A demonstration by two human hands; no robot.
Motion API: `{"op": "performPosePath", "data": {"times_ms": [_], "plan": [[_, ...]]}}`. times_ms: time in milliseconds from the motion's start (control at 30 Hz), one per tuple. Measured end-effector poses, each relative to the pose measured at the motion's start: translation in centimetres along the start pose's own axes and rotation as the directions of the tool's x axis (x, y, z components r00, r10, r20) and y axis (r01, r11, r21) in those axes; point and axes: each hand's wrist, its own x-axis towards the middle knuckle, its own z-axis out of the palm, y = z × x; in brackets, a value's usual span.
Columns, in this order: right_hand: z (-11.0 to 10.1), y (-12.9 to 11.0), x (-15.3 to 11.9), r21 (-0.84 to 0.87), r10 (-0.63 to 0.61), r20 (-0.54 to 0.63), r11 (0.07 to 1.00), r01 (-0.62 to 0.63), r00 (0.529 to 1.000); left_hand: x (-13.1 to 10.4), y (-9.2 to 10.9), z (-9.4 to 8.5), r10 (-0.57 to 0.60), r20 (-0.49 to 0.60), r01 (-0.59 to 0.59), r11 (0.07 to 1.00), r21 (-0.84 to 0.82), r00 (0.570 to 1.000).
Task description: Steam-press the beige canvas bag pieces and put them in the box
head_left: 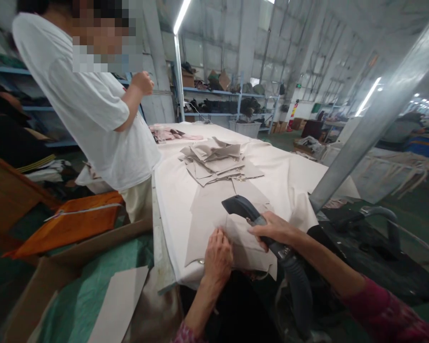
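Observation:
My right hand (275,228) is wrapped round a dark grey vacuum hose handle (243,208). From it a ribbed hose (300,290) curves down past the table's front edge. The nozzle end points left, above flat beige fabric pieces (203,233) at the near end of the table. On these pieces my left hand (219,252) lies flat, fingers stretched forward, left of the nozzle. Just beyond is a loose pile of beige fabric pieces (218,164), with small shiny bits along its front that I cannot make out.
Pale cloth covers the table (171,190). A person in a white shirt (89,109) stands at its left side. A slanted metal post (372,114) rises on the right. A cardboard box with green lining (93,271) sits at lower left. Pink cloth (168,133) lies at the far end.

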Motion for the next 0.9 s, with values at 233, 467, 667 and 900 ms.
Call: {"op": "performPosePath", "data": {"times_ms": [233, 467, 667, 900], "plan": [[1.2, 2.5, 6.5, 0.024, 0.16, 0.023, 0.987, -0.16, 0.987, 0.0, -0.8, -1.0, -0.023, 0.068, 0.023, 1.0, -0.008, 0.997], [1.9, 2.5, 11.2, -0.046, 0.113, -0.093, 0.992, -0.118, 0.989, -0.1, -0.5, -1.1, -0.037, 0.086, 0.038, 0.999, -0.006, 0.996], [-0.9, -0.8, 9.7, -0.027, 0.063, -0.194, 0.997, -0.07, 0.979, -0.1, -0.8, -0.7, -0.046, 0.064, 0.047, 0.999, -0.021, 0.997], [-1.3, 0.1, 5.5, -0.038, 0.073, -0.039, 0.997, -0.075, 0.997, 1.4, -1.3, -0.3, -0.048, 0.072, 0.054, 0.996, -0.074, 0.996]]}}
